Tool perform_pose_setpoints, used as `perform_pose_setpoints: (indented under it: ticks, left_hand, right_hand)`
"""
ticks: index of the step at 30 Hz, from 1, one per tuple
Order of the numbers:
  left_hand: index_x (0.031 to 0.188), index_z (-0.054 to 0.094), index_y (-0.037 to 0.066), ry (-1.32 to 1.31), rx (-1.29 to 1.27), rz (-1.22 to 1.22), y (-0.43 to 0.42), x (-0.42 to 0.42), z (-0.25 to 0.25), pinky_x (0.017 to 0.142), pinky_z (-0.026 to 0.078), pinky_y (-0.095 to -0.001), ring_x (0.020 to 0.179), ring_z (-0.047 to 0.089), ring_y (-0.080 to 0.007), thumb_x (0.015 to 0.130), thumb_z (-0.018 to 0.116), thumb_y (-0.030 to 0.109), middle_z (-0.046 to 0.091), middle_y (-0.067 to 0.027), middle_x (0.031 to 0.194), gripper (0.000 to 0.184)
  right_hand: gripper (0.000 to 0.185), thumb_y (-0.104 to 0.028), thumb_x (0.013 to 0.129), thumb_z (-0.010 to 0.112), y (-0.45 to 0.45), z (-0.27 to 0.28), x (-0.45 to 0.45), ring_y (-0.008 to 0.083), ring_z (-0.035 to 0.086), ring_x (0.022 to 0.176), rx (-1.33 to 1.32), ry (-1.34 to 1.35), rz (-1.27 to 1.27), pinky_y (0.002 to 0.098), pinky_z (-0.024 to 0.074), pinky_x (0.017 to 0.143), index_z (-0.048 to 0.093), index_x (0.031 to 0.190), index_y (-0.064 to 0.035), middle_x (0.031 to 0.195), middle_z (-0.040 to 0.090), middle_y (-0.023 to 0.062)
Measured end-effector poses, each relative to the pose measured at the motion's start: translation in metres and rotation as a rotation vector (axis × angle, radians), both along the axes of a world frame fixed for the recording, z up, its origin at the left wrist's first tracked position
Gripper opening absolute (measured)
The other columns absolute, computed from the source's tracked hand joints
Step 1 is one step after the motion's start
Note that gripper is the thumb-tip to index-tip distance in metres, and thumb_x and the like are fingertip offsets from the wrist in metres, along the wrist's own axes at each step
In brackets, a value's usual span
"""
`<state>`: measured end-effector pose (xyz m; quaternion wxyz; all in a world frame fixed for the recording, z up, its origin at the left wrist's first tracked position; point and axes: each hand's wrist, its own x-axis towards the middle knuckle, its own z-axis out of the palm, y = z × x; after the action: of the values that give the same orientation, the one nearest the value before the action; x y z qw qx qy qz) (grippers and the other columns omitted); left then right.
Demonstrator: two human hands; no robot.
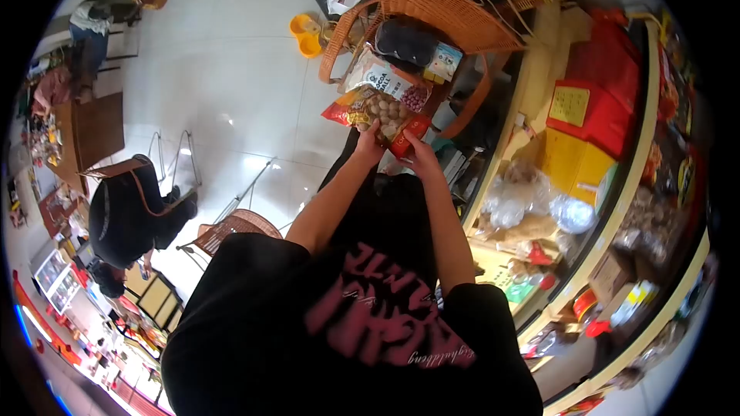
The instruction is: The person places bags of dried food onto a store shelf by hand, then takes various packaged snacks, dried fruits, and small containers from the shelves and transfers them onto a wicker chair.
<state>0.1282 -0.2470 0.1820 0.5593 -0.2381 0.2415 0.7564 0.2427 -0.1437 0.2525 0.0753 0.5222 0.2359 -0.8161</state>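
A clear plastic bag of round brown nuts (pixel 388 110) with red and yellow printed ends is held up between both hands. My left hand (pixel 370 144) grips its near edge with the thumb on top. My right hand (pixel 421 157) is closed on the red corner at the right. Just behind the bag lies a white packet marked "Cocoa Ball" (pixel 378 75) on a wicker chair. Beside that packet are a dark wrapped bundle (pixel 406 40) and a small blue and white packet (pixel 447 60).
The wicker chair (pixel 443 1) stands ahead, with yellow bowls (pixel 308 36) left of it. Shelves hold a red box (pixel 593 117) and plastic bags (pixel 518 196) on my right. A second wicker chair (pixel 235 231) and a person in black (pixel 123 212) are on my left.
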Motion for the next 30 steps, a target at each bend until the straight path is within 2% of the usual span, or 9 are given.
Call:
perform_pose_setpoints:
  ticks: [2, 5, 9, 12, 15, 17, 20, 26, 30]
  left_hand:
    - [0.132, 0.035, 0.01, -0.004, 0.007, -0.024, 0.016, -0.031, -0.031, 0.105, 0.026, -0.0464, 0.123, 0.039, -0.0276, 0.092, 0.044, 0.029, 0.041, -0.0088, 0.134, 0.045]
    - [0.13, 0.038, 0.01, -0.082, -0.075, -0.096, 0.051, -0.058, -0.058, 0.104, 0.028, -0.0443, 0.122, 0.04, -0.0256, 0.092, 0.045, 0.031, 0.042, -0.0072, 0.134, 0.044]
    - [0.127, 0.042, 0.012, 0.0, -0.145, -0.345, 0.081, -0.089, -0.081, 0.1, 0.032, -0.0404, 0.118, 0.042, -0.0214, 0.087, 0.052, 0.04, 0.046, -0.0043, 0.128, 0.049]
    - [0.124, 0.044, 0.013, 0.026, -0.274, -0.683, 0.089, -0.106, -0.125, 0.096, 0.034, -0.0378, 0.113, 0.046, -0.0202, 0.082, 0.055, 0.051, 0.05, -0.0037, 0.121, 0.057]
    - [0.121, 0.046, 0.013, 0.165, -0.41, -0.807, 0.096, -0.113, -0.144, 0.095, 0.035, -0.0364, 0.112, 0.047, -0.0195, 0.084, 0.053, 0.051, 0.053, -0.004, 0.118, 0.054]
    - [0.119, 0.048, 0.012, 0.159, -0.438, -0.865, 0.103, -0.116, -0.139, 0.094, 0.035, -0.0352, 0.111, 0.047, -0.0188, 0.084, 0.051, 0.053, 0.055, -0.0042, 0.115, 0.053]
    - [0.117, 0.05, 0.011, 0.155, -0.427, -0.966, 0.106, -0.118, -0.137, 0.092, 0.036, -0.0345, 0.109, 0.049, -0.0178, 0.084, 0.051, 0.054, 0.054, -0.0045, 0.116, 0.054]
    - [0.116, 0.053, 0.011, 0.391, -0.519, -1.208, 0.119, -0.107, -0.132, 0.087, 0.039, -0.0327, 0.099, 0.054, -0.0186, 0.08, 0.046, 0.064, 0.055, -0.0049, 0.115, 0.065]
    - [0.119, 0.05, 0.012, 0.439, -0.517, -1.237, 0.127, -0.097, -0.129, 0.087, 0.039, -0.0334, 0.097, 0.054, -0.0193, 0.08, 0.044, 0.066, 0.055, -0.0061, 0.115, 0.067]
  right_hand:
    - [0.053, -0.028, 0.077, 0.069, 0.012, -0.024, -0.031, 0.0253, 0.055, 0.097, 0.056, 0.007, -0.177, 0.0424, 0.0462, 0.076, 0.044, 0.121, -0.0119, 0.109, 0.054, 0.0079]
    - [0.053, -0.016, 0.077, 0.068, 0.055, -0.049, -0.061, 0.0241, 0.055, 0.097, 0.149, 0.019, -0.225, 0.0394, 0.0474, 0.072, 0.042, 0.123, -0.012, 0.109, 0.054, 0.008]
    - [0.053, -0.012, 0.077, 0.066, 0.102, -0.109, -0.069, 0.0205, 0.056, 0.096, 0.268, 0.092, -0.19, 0.0336, 0.0482, 0.07, 0.041, 0.124, -0.0088, 0.109, 0.054, 0.0079]
    - [0.054, -0.009, 0.076, 0.065, 0.121, -0.16, -0.067, 0.02, 0.055, 0.098, 0.29, 0.13, -0.183, 0.0311, 0.0465, 0.077, 0.041, 0.124, -0.0043, 0.112, 0.054, 0.0083]
    - [0.056, 0.0, 0.074, 0.063, 0.135, -0.178, -0.067, 0.0193, 0.052, 0.106, 0.38, 0.189, -0.289, 0.0303, 0.0404, 0.09, 0.041, 0.126, -0.0019, 0.117, 0.053, 0.0098]
    - [0.058, 0.002, 0.071, 0.065, 0.139, -0.191, -0.06, 0.0189, 0.052, 0.106, 0.429, 0.141, -0.341, 0.0303, 0.0405, 0.09, 0.042, 0.125, -0.0015, 0.117, 0.054, 0.0099]
    - [0.052, -0.003, 0.073, 0.067, 0.134, -0.206, -0.049, 0.0181, 0.055, 0.1, 0.599, 0.08, -0.328, 0.0295, 0.0423, 0.087, 0.047, 0.121, -0.0011, 0.111, 0.058, 0.0088]
    - [0.039, -0.016, 0.077, 0.068, 0.13, -0.224, -0.033, 0.0168, 0.057, 0.092, 0.824, -0.215, -0.216, 0.028, 0.0429, 0.081, 0.054, 0.109, 0.0015, 0.101, 0.062, 0.0093]
    - [0.037, -0.021, 0.075, 0.07, 0.122, -0.236, -0.031, 0.0175, 0.058, 0.081, 0.895, -0.196, -0.415, 0.0286, 0.0451, 0.073, 0.056, 0.1, 0.0021, 0.089, 0.061, 0.0089]
